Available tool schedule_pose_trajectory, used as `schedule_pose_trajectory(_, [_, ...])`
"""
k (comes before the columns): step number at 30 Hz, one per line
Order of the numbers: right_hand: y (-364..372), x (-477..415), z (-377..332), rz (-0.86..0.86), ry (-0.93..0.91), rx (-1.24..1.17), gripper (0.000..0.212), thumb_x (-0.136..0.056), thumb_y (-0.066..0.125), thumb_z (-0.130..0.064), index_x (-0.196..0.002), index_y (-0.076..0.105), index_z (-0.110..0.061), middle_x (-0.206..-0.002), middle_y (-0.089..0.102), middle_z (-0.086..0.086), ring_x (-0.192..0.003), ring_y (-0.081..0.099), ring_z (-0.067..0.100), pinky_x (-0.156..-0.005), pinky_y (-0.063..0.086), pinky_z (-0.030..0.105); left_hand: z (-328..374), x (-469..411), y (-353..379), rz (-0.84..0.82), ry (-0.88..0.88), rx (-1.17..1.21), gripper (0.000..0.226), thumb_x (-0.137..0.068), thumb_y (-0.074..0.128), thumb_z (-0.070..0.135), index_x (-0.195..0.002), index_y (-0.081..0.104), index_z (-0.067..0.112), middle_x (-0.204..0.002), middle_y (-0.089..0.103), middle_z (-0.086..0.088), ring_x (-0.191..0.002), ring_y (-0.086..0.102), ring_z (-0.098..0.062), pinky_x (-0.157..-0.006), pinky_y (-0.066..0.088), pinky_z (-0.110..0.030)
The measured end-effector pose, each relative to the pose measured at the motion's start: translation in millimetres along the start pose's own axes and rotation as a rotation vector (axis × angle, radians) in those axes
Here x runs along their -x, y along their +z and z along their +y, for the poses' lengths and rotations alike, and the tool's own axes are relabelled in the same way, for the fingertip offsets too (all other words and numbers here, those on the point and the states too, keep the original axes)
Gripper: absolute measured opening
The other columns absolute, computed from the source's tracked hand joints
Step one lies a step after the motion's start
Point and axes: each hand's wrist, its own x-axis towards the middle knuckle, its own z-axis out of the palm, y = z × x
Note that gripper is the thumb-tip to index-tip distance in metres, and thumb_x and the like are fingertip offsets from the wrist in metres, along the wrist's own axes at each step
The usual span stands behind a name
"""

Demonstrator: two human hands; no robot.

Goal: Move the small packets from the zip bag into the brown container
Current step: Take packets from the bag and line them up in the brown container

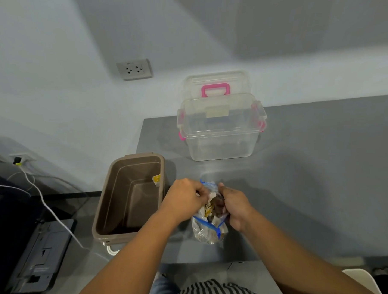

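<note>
Clear crinkled plastic with a blue zip strip makes up the zip bag [208, 226], which is standing on the grey bench [313, 197] right in front of me, its mouth pulled apart. I am gripping one side of the opening with my left hand [185, 200] and the other side with my right hand [234, 206], both closed on the bag's rim. Inside, the small packets [210, 209] are showing as a jumble of yellow, white and brown; I cannot count them.

At nine o'clock from the bag, the brown container [128, 200] is sitting at the bench's left edge, a smooth, rounded rectangular tub with its mouth open upward and a small yellow packet [156, 178] lying against its far right inner wall. At twelve o'clock, well apart, a transparent storage box [221, 134] with pink latches is standing, and its lid [215, 86] with a pink handle is leaning upright behind it. My left forearm is crossing the container's near right corner.
</note>
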Motion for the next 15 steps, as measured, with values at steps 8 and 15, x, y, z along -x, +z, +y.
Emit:
schedule_pose_trajectory(8, [6.5, -4.7, 5.7, 0.021, -0.053, -0.029, 0.042, -0.108, 0.046, -0.029, -0.09, 0.071, -0.001, -0.073, 0.074, 0.015, -0.061, 0.072, 0.023, -0.053, 0.055, 0.028, -6.3, -5.7, 2.1, -0.079, 0.031, -0.079, 0.015, -0.094, 0.064, 0.023, -0.104, 0.074, 0.03, -0.096, 0.071, 0.007, -0.085, 0.067, -0.009, -0.084, 0.058, -0.033])
schedule_pose_trajectory(15, [6.2, -0.7, 4.7, 0.04, -0.029, -0.076, 0.041, -0.108, 0.046, -0.031, -0.106, 0.071, 0.002, -0.091, 0.076, 0.02, -0.076, 0.074, 0.03, -0.068, 0.06, 0.038, -2.0, -4.3, 1.6, -0.178, 0.106, -0.172, 0.04, -0.082, 0.08, 0.031, -0.119, 0.067, 0.03, -0.108, 0.07, 0.008, -0.091, 0.065, -0.008, -0.084, 0.054, -0.024])
